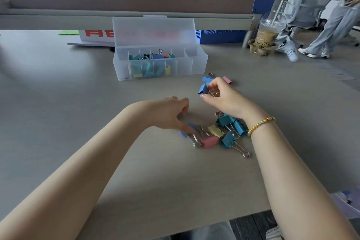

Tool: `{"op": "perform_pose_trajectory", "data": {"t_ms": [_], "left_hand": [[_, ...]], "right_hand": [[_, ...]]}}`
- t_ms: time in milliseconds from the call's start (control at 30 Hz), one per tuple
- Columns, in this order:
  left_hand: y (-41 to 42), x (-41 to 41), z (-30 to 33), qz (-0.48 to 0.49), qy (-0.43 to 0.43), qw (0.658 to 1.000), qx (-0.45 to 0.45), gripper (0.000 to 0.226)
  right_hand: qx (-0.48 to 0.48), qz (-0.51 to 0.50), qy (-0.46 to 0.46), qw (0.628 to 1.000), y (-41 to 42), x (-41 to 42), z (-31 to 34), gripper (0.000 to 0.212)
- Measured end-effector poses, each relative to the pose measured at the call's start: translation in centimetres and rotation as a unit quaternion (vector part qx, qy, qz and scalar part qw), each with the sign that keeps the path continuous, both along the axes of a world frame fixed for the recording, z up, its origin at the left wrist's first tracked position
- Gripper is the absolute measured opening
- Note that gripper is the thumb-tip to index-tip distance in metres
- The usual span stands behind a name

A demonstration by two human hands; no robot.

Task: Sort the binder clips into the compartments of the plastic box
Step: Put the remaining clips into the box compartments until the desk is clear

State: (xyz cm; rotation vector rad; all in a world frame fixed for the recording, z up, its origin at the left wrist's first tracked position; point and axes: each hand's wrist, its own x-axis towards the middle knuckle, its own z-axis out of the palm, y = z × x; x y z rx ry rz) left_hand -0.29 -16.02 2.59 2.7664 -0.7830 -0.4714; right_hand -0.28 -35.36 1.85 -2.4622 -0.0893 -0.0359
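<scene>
A translucent plastic box [200, 64] stands open at the table's middle back, its lid upright; several teal, blue and yellow clips lie in its left compartments. My right hand [224, 97] pinches a blue binder clip [203, 89] just above the table. Behind it lie another blue clip [206, 78] and a pink clip [227, 80]. A pile of loose clips sits nearer me: a pink clip [209, 141], a yellow clip [215, 131], teal clips [228, 139]. My left hand [171, 115] reaches down into the pile's left side, fingertips on a blurred blue clip [190, 129].
A white card with red letters [95, 35] and a blue perforated basket [220, 36] stand behind the box. An iced drink cup [267, 34] in a cardboard holder sits at the back right. People and an office chair [311, 2] are beyond the table's right edge.
</scene>
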Motion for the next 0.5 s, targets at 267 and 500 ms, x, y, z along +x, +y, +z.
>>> {"op": "perform_pose_trajectory", "data": {"t_ms": [267,500], "left_hand": [[2.5,2.7,-0.6,0.020,0.000,0.997,-0.078,0.046],[2.3,5.3,0.2,-0.011,-0.019,1.000,-0.013,0.041]], "right_hand": [[0.142,-0.010,-0.059,0.988,1.7,1.3,-0.7,0.028],[0.171,0.002,-0.049,0.984,4.4,6.8,0.9,0.027]]}}
